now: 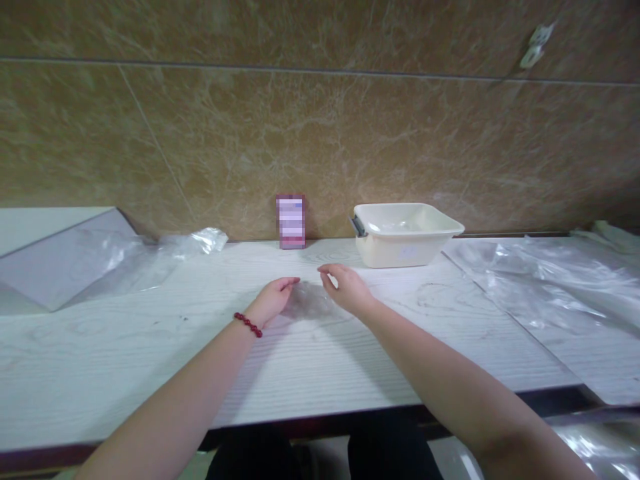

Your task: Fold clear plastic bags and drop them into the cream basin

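Note:
A small, crumpled piece of clear plastic, apparently a bag point(314, 301), lies low over the white wood-grain table between my hands. On its left side my left hand point(274, 298), with a dark red bead bracelet point(248, 325) at the wrist, has its fingers pressed together and the thumb close to them at the plastic. My right hand point(349, 290) is curled at the other side, thumb and fingertips meeting in a loop by the plastic's edge. The exact grip points are hard to make out because the film is see-through.
Behind my right hand stands a cream plastic tub point(407, 248) with a grey handle. A phone with a blurred screen point(291, 223) leans on the marbled wall. Clear plastic sheeting point(545, 280) covers the right; more film point(193, 247) lies left beside a white angled box point(70, 260).

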Demonstrator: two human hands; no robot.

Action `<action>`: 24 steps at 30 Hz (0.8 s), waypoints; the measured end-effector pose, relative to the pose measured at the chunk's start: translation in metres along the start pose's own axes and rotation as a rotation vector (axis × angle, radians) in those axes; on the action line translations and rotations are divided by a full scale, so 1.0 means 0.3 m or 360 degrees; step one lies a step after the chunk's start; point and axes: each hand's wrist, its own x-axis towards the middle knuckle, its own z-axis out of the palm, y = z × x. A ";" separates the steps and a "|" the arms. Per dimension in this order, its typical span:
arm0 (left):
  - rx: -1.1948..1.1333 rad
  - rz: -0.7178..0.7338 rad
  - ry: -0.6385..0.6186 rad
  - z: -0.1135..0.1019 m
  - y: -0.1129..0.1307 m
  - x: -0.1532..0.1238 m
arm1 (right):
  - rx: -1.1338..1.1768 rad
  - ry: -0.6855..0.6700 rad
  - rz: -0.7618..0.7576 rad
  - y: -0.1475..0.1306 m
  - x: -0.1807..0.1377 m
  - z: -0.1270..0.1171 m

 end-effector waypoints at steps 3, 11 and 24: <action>0.0139 0.0106 0.0068 0.004 -0.006 0.001 | -0.0062 -0.0283 -0.0096 -0.033 -0.021 0.041; 0.0243 0.0165 0.0116 0.012 0.015 -0.010 | -0.0376 -0.0673 -0.0084 -0.041 -0.049 0.112; 0.0805 0.0284 0.0034 0.012 0.024 -0.014 | -0.0769 -0.0726 -0.0100 -0.016 -0.060 0.122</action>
